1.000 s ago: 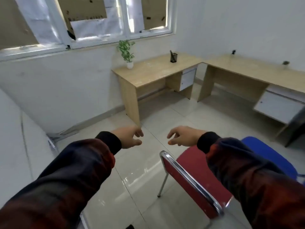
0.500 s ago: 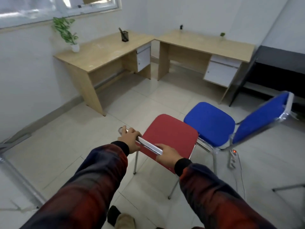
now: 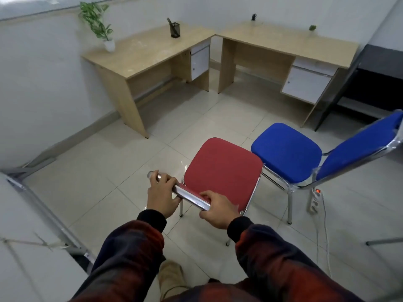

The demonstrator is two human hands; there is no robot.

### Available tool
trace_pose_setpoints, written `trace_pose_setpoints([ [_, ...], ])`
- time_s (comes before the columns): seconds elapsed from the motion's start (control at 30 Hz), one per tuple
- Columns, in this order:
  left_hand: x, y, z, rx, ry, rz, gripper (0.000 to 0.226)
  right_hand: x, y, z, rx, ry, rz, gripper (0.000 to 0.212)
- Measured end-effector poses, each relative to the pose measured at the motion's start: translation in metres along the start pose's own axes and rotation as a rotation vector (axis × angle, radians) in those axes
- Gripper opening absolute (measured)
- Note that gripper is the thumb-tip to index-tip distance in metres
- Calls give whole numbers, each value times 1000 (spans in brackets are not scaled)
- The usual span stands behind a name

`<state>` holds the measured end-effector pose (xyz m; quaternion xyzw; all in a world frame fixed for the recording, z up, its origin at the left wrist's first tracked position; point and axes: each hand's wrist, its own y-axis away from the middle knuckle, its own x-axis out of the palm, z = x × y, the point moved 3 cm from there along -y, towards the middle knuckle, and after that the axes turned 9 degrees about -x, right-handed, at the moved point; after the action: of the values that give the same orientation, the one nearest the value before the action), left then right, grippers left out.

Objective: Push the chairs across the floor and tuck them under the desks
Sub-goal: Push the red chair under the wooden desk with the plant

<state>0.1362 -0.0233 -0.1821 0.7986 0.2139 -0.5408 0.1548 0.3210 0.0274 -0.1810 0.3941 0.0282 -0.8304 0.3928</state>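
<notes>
Both the left hand (image 3: pixel 162 198) and right hand (image 3: pixel 218 209) grip the red chair's (image 3: pixel 222 171) top rail, its seat pointing ahead toward the left desk (image 3: pixel 139 59), well apart across bare floor.

We see a soft, even, cool daylight with only faint shadows under the desks (image 3: pixel 152 59). The glossy floor tiles (image 3: pixel 122 162) give pale glare. The wide lens bends the walls and edges, and the potted plant (image 3: pixel 98 22) looks slightly blurred.
</notes>
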Motion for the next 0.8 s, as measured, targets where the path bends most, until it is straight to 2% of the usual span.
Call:
trace_pose_setpoints([
  [0.17, -4, 10, -3, -32, -17, 19, 30, 2, 4, 2, -43, -7, 11, 63],
  [0.37, -2, 43, 5, -73, -54, -32, 23, 10, 17, -4, -91, 13, 106, 64],
  [0.67, -2, 53, -14, -74, -111, -38, 18, -20, 12, -18, -104, 62, 151, 68],
  [0.8, -4, 43, -21, -48, -132, -18, 16, -38, 4, -24, -116, 95, 85, 47],
])
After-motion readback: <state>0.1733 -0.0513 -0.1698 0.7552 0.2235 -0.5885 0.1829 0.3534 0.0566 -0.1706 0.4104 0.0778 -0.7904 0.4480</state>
